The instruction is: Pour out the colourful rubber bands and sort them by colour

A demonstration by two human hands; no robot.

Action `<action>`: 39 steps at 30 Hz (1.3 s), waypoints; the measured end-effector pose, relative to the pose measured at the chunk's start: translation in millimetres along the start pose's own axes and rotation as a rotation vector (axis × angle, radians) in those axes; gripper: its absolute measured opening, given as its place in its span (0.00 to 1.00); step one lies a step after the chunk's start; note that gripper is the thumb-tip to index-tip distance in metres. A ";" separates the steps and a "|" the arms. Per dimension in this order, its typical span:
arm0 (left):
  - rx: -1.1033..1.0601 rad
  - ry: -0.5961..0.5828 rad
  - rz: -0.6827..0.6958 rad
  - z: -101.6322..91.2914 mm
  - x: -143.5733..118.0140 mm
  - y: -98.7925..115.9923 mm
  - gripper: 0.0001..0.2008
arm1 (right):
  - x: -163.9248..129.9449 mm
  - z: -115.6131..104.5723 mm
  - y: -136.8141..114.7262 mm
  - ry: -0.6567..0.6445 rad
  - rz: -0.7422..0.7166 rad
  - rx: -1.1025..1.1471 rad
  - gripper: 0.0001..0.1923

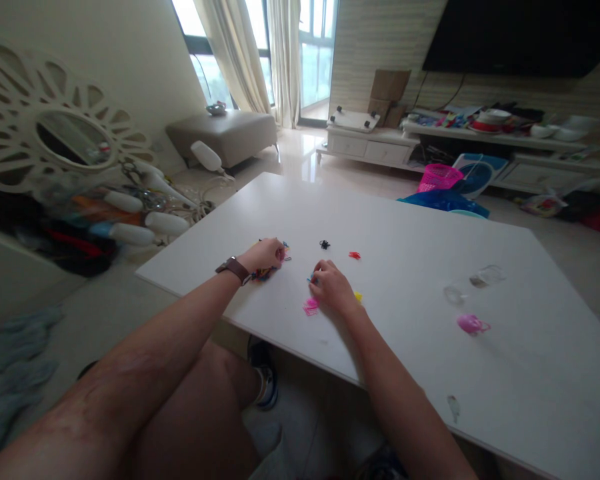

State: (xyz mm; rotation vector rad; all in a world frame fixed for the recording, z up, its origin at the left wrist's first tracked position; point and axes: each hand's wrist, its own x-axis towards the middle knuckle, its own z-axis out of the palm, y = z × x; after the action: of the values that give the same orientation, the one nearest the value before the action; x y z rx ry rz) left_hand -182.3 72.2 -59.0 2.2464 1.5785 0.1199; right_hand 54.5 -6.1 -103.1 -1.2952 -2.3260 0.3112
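My left hand (267,254), with a brown watch on its wrist, is over a mixed pile of small coloured bands (265,274). Its fingers are curled together; what they grip is hidden. To its right, my right hand (332,287) rests low over the table, fingers bent and pressed together. Small blue bands (310,277) show at its fingertips, but whether they are held or lie beneath I cannot tell. Around this hand lie a pink bunch (311,307), a yellow bunch (358,297) partly behind the wrist, a black bunch (325,245) and a red bunch (355,255).
On the right of the white table (405,233) are a clear jar (486,276) lying on its side, a clear round lid (454,295) and a pink toy-like item (472,324). A white lamp-like fixture (165,223) stands beyond the left edge. A pink basket (439,177) is behind.
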 end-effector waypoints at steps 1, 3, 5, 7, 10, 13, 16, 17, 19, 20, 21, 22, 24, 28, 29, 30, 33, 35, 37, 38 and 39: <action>-0.001 0.009 0.002 0.6 0.4 -0.3 0.08 | -0.1 0.6 -0.1 0.004 0.000 0.007 0.04; 0.007 0.033 0.004 2.1 1.3 0.1 0.08 | -0.3 1.6 -0.4 0.010 0.000 0.027 0.05; 0.026 0.058 -0.005 4.0 2.0 1.7 0.09 | -0.3 2.1 -0.6 0.014 0.003 0.047 0.06; 0.049 0.076 -0.019 6.3 2.8 4.1 0.10 | 0.1 2.1 -0.6 0.021 0.008 0.054 0.06; 0.095 0.088 -0.045 10.6 4.4 7.7 0.10 | 0.5 1.5 -0.1 0.031 0.012 0.046 0.07; 0.123 0.084 -0.075 14.8 6.2 10.0 0.10 | 0.2 1.5 -0.1 0.032 0.018 0.030 0.05; 0.131 0.094 -0.092 18.0 7.1 11.3 0.10 | -0.3 2.4 -0.6 0.035 0.032 0.018 0.06; 0.135 0.100 -0.094 18.8 7.3 11.7 0.10 | -0.3 2.7 -0.9 0.038 0.034 0.019 0.06; 0.148 0.107 -0.090 20.2 7.3 12.5 0.09 | 0.0 3.1 -1.1 0.047 0.036 0.024 0.07; 0.158 0.108 -0.088 20.8 7.3 12.9 0.09 | 0.2 3.0 -1.1 0.052 0.039 0.027 0.07; 0.168 0.105 -0.089 21.3 7.2 13.4 0.09 | 0.5 2.9 -1.1 0.057 0.043 0.028 0.07; 0.178 0.102 -0.092 21.7 7.0 14.0 0.10 | 0.8 2.6 -0.9 0.060 0.050 0.028 0.07; 0.195 0.090 -0.104 22.3 6.6 15.4 0.10 | 1.3 1.8 -0.3 0.065 0.069 0.027 0.07; 0.225 0.062 -0.122 20.5 6.5 18.7 0.09 | 1.6 0.5 1.4 0.068 0.098 0.027 0.06; 0.232 0.051 -0.120 19.2 6.8 19.3 0.09 | 1.6 0.2 1.8 0.072 0.102 0.028 0.06; 0.237 0.039 -0.117 17.5 7.2 19.7 0.09 | 1.6 -0.2 2.1 0.077 0.104 0.029 0.06; 0.229 0.026 -0.104 10.3 7.5 21.0 0.10 | 1.8 -2.2 2.6 0.115 0.110 0.050 0.05; 0.180 0.034 -0.077 4.5 6.1 23.1 0.10 | 2.1 -3.6 2.3 0.146 0.098 0.098 0.04; 0.096 0.026 -0.024 -0.8 2.9 27.2 0.09 | 2.7 -4.5 1.7 0.173 0.073 0.162 0.03; 0.046 0.009 0.011 -2.9 0.8 30.1 0.09 | 3.0 -4.7 1.4 0.184 0.060 0.197 0.03; -0.006 -0.015 0.051 -4.6 -1.4 33.3 0.09 | 3.4 -4.7 1.1 0.195 0.049 0.233 0.04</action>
State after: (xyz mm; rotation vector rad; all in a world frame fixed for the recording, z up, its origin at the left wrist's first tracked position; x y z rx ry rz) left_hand -154.6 62.6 -42.6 2.2784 1.5124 0.1216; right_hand 56.1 -2.7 -98.4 -1.2122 -2.0315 0.4373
